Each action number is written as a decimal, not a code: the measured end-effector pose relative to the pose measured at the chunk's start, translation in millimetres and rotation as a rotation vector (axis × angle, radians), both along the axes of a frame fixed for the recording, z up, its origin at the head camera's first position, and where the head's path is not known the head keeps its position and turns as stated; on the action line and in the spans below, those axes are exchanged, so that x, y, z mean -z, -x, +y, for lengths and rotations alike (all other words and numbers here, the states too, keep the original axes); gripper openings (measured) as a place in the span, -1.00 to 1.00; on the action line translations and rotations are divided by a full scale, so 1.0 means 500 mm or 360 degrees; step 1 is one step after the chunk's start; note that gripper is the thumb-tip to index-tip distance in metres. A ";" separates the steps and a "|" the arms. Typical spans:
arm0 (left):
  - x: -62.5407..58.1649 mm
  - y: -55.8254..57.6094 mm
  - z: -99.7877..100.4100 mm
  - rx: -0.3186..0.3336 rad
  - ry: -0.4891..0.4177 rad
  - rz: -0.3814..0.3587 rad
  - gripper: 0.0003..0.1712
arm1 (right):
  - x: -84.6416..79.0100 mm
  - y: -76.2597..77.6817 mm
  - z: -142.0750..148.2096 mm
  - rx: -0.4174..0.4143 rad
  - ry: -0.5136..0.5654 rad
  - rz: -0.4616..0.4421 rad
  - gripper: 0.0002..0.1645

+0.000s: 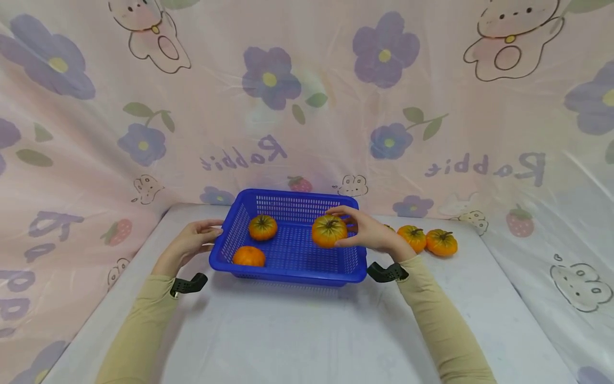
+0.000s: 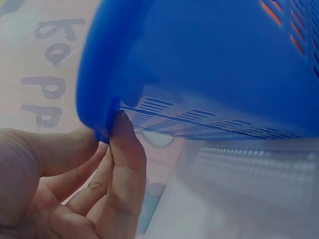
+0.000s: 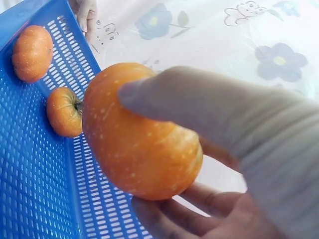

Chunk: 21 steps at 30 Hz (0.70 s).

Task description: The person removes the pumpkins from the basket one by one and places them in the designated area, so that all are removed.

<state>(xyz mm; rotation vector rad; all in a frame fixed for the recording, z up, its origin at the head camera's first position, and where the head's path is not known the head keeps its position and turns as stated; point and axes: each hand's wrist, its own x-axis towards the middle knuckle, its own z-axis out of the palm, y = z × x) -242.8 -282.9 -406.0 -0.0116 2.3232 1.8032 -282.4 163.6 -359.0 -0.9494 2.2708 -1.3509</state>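
A blue plastic basket (image 1: 297, 273) with slotted walls stands on the table. My left hand (image 1: 192, 242) pinches its left rim between thumb and fingers, as the left wrist view (image 2: 107, 169) shows close up. Over the basket's right part, my right hand (image 1: 366, 232) grips a small orange pumpkin (image 1: 329, 231) with a green-streaked top and a short stem. The thumb lies across one side of this pumpkin (image 3: 134, 144) in the right wrist view, the fingers on the other. Inside the basket's left half sit two more pumpkins, one at the back (image 1: 263, 228) and one at the front (image 1: 249, 257).
Right of the basket, behind my right forearm, more pumpkins (image 1: 441, 242) stand in a row on the white-covered table (image 1: 288, 336), one partly hidden by the hand. A printed cloth (image 1: 326, 122) with flowers and rabbits hangs behind the table and along its sides.
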 end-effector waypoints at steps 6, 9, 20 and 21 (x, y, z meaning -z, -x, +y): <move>0.004 0.000 -0.001 0.0013 0.0002 0.0022 -0.39 | 0.005 -0.008 0.032 0.0054 0.0022 0.0151 -0.15; 0.006 0.001 -0.001 0.0014 0.0009 0.0022 -0.39 | 0.006 -0.014 0.057 0.0086 0.0071 0.0128 -0.14; 0.003 -0.001 -0.003 0.0050 -0.0023 0.0038 -0.36 | 0.017 -0.030 0.158 0.0256 0.0214 0.0057 -0.09; 0.003 -0.001 -0.002 0.0051 -0.0018 0.0039 -0.36 | 0.018 -0.033 0.165 0.0281 0.0203 0.0065 -0.09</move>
